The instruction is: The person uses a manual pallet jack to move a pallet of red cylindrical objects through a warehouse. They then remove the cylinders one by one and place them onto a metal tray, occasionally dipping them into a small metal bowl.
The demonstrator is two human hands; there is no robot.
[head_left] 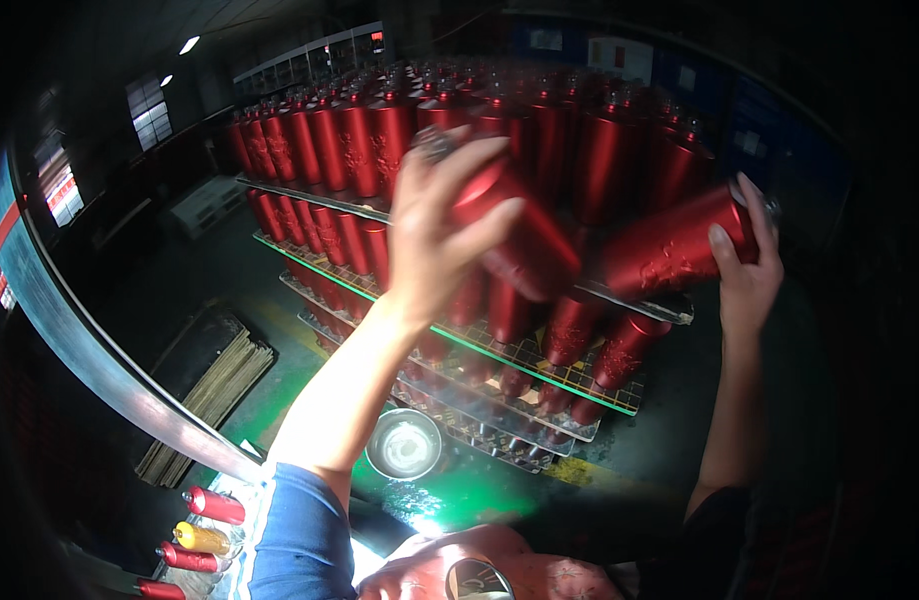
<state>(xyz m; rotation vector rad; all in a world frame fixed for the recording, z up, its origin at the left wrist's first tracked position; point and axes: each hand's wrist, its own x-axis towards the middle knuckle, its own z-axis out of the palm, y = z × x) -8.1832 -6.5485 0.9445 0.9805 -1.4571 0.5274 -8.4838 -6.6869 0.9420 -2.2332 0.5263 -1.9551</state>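
Both my hands are up at the stacked rack (539,352) of red bottles: my left hand (434,235) wraps one red bottle (519,235), my right hand (747,265) grips another bottle (674,248) near its neck. Each lies tilted above the top tier, so I'd judge it best to keep the fingers firmly closed and move them clear of the neighbours.

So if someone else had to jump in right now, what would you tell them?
Left hand: grip closed around a red bottle, held tilted above the rack.
Right hand: grip closed on the neck end of a second red bottle, lying almost sideways.
Things: stacked trays hold rows of red bottles, many tiers deep. A round metal bowl sits on the floor below. A few red and yellow bottles lie at lower left.
Done: most rows look filled.
Left: both held bottles are not yet set down.
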